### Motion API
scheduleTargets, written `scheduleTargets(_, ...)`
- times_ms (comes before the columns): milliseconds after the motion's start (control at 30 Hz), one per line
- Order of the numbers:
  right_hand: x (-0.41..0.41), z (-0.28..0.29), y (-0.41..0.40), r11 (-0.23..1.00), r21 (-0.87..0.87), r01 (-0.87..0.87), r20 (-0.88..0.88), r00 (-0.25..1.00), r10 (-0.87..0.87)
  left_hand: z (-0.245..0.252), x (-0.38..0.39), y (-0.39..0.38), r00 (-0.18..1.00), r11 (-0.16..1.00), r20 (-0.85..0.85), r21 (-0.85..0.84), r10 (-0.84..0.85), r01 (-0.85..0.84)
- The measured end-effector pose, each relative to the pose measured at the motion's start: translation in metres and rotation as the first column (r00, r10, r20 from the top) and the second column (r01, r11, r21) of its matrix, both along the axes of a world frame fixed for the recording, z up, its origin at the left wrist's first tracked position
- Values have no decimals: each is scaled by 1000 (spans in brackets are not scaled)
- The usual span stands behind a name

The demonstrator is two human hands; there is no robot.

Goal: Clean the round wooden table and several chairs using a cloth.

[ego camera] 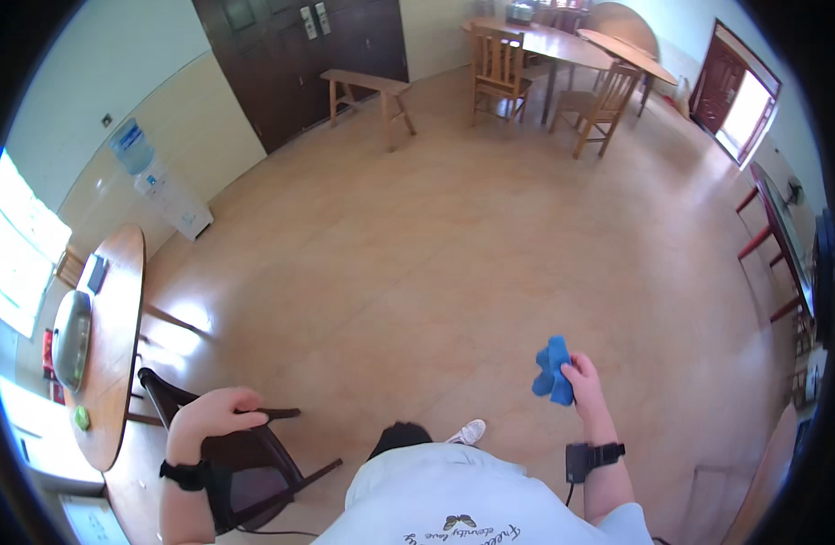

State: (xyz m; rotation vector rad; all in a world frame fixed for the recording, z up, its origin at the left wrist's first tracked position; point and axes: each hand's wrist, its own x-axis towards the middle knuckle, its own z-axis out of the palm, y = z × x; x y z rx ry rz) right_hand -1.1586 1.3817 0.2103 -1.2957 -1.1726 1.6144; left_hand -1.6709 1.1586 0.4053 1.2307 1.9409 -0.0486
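A crumpled blue cloth (554,371) is held in my right hand (581,376), out over the tiled floor. My left hand (220,411) has its fingers bent and apart, with nothing seen in it. It appears above a dark wooden chair (254,470) at the lower left; whether it touches the chair I cannot tell. Both wrists carry black straps with small devices, and cables run down from them.
An oval wooden table (121,327) with a covered dish (73,340) stands at the left, near a water dispenser (175,201). A wooden bench (366,82), wooden chairs (502,82) and round tables (560,46) stand farther off. A red-legged table (778,225) is at the right.
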Motion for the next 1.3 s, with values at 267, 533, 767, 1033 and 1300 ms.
scheduleTargets(267, -114, 90, 158, 881, 15, -473, -349, 823, 448, -115, 103, 201, 849, 988, 517, 152, -109, 34)
scheduleTargets(533, -155, 69, 318, 851, -179, -493, -251, 860, 445, -123, 158, 468, 116, 879, 982, -76, 147, -471)
scheduleTargets(767, -147, 52, 460, 953, -18, -304, -137, 945, 298, -115, 153, 655, 182, 929, 937, -241, 298, -281)
scheduleTargets(1033, -116, 30, 627, 939, -322, -119, -461, 886, -46, -138, 167, 832, 124, 912, 935, -286, 333, -293)
scheduleTargets(1300, -107, 24, 825, 936, -288, -202, -398, 914, 75, -127, 185, 998, 114, 872, 918, -314, 380, -375)
